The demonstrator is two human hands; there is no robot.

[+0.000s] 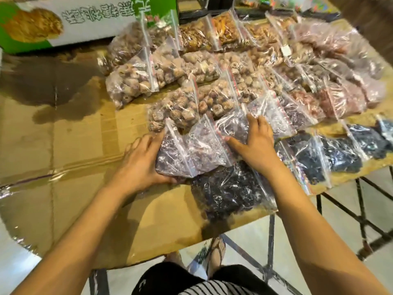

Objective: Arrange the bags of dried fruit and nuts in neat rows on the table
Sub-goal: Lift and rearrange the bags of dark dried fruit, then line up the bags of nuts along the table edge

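Note:
Clear zip bags of dried fruit and nuts lie in overlapping rows across the cardboard-covered table. My left hand grips the left and lower edge of a bag of purplish dried fruit. On that bag's right side, my right hand lies flat, its fingers reaching onto the neighbouring purplish bag. A bag of dark, almost black fruit sits partly under the held bag near the front edge. Bags of pale brown round fruit fill the rows behind.
A green and white carton stands at the back left. More dark-fruit bags run along the front right edge. Reddish bags lie at the right. The table's left half is bare cardboard with tape. Metal legs and floor show below.

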